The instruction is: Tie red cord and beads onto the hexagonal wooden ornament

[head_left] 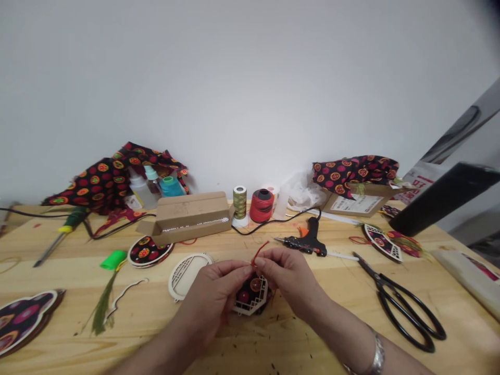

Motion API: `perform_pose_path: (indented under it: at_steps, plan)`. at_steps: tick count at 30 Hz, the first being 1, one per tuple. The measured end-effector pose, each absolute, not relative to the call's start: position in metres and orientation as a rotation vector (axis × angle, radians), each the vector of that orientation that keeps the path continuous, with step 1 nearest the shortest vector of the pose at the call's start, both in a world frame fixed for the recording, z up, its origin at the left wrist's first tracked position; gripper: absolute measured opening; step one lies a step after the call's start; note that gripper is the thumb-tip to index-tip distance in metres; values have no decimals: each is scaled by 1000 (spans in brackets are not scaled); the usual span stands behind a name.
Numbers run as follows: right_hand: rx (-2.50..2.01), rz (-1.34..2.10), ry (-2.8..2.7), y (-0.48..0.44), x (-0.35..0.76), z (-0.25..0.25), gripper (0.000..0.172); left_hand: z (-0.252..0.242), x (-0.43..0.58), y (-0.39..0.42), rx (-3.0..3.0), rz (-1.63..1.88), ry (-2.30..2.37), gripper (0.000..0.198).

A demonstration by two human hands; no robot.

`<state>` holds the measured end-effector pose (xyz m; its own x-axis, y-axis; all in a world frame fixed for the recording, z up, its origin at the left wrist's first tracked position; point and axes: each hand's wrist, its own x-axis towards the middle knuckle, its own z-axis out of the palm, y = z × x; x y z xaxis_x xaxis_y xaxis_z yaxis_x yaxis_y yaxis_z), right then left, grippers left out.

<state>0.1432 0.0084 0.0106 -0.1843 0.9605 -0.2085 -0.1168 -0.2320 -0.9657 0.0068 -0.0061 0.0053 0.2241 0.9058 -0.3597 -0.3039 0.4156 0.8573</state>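
Near the table's front middle, my two hands meet over a small wood-framed ornament (252,297) backed with dark patterned fabric. My right hand (287,276) pinches a red cord (259,253) at the ornament's top; the cord's free end sticks up past the fingers. From the other side, my left hand (222,289) has thumb and forefinger closed at the same spot, likewise on the cord. The ornament hangs or rests below the fingertips; which one I cannot tell. Just behind my left hand lies a round wooden frame (187,276) with lattice work.
Black scissors (402,302) lie at right, a glue gun (307,239) behind my right hand. Thread spools (261,205) and an open cardboard box (191,216) stand near the wall. At left are a screwdriver (60,237), a green tassel (104,302) and a fabric-covered piece (29,320).
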Motion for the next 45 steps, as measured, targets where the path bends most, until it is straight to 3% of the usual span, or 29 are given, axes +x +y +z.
perform_pose_path:
  at_steps: [15, 31, 38, 45]
  plan:
    - [-1203, 1424, -1254, 11, 148, 9, 16, 4, 2, -4, 804, 926, 1089, 20]
    - [-1306, 1155, -1443, 12, 149, 4, 11, 3, -3, -2, 760, 880, 967, 16]
    - [-1301, 1177, -1408, 13, 151, 6, 12, 9, 3, -4, 1114, 836, 1202, 15]
    - [-1252, 1410, -1189, 13, 149, 6, 15, -3, -1, -13, 2086, 975, 1332, 16]
